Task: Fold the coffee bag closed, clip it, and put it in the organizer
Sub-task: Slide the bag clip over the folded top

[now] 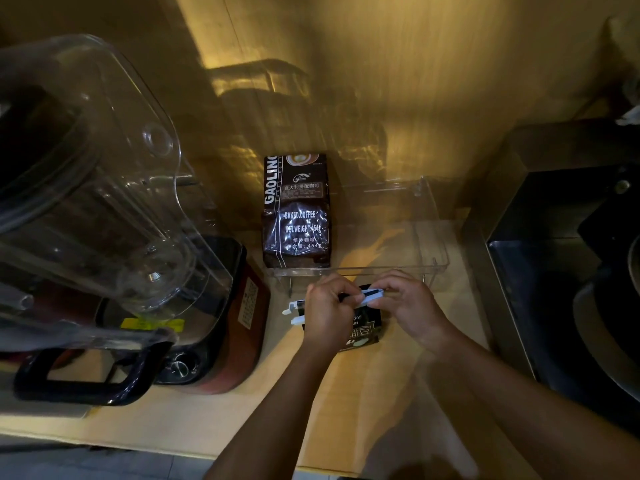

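Note:
A small dark coffee bag lies on the wooden counter just in front of the clear organizer. A long white clip runs across the bag's folded top, its open tail ends sticking out to the left. My left hand pinches the clip and the fold near its middle. My right hand holds the clip's right end. Both hands cover much of the bag's top. A larger dark coffee bag stands in the organizer's left side.
A blender with a clear jug and red base fills the left of the counter. A dark appliance stands at the right. The wooden wall is close behind the organizer. The counter's front edge runs below my arms.

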Tool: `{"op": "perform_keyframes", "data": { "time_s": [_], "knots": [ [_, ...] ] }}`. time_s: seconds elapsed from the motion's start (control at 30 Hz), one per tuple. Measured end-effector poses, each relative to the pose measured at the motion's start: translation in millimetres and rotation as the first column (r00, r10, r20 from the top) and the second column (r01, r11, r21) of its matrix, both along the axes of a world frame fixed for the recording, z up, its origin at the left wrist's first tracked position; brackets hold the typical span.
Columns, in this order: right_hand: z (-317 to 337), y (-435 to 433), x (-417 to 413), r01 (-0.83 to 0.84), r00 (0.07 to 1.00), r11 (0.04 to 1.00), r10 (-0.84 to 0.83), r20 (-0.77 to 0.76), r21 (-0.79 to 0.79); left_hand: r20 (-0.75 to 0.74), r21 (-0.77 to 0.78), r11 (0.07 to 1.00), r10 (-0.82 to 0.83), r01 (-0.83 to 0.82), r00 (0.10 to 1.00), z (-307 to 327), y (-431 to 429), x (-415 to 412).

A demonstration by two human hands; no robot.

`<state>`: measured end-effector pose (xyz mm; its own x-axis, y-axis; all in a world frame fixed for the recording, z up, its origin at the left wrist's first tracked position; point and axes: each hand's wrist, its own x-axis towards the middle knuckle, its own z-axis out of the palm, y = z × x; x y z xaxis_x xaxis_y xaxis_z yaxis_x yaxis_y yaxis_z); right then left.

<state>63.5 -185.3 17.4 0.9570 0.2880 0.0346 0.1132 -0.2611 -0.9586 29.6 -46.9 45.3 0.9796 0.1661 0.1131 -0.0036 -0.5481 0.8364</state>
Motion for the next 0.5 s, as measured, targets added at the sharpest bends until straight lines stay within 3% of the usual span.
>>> {"op": "perform_keyframes", "data": {
  "time_s": [0.2,0.37,0.5],
  "knots": [
    [-2,2,-2,-0.023,0.995,0.997,0.029,0.095,-0.072,-0.027,0.033,0.994,-0.106,0.106,0.994,1,14,-3],
    [-6,-5,-1,-0.010,1.000,1.000,0.010,0.029,-0.020,-0.144,0.347,0.906,-0.205,0.244,0.968,7,26,-2],
    [-5,-6,-2,-0.026,0.999,1.000,0.026,-0.025,0.000,-0.178,0.448,0.852,-0.211,0.270,0.961,10,25,-3]
  ]
}}
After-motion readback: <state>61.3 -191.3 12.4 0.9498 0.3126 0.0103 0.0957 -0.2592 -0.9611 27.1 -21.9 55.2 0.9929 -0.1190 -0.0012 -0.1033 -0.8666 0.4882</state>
